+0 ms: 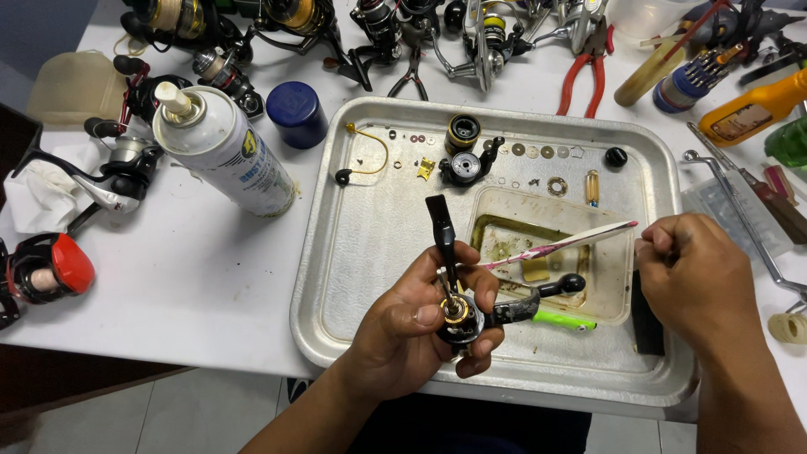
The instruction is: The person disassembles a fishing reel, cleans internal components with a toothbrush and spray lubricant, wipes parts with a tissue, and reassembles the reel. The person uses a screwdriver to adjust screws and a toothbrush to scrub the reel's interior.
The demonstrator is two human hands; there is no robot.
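My left hand [403,336] grips a black fishing reel body [461,315] with a gold ring, its flat black foot [441,229] pointing up and its handle knob [572,283] out to the right. My right hand [693,277] holds a thin pink-and-white brush [559,245] whose tip reaches the reel body near my left fingers. Both hands are over the metal tray [353,244].
In the tray lie a clear tub with oily liquid [609,294], a black spool part [462,164], a gold wire bail [374,147], washers and small screws. A white spray can [223,147], blue cap [297,113], red pliers [584,71], and several reels surround it.
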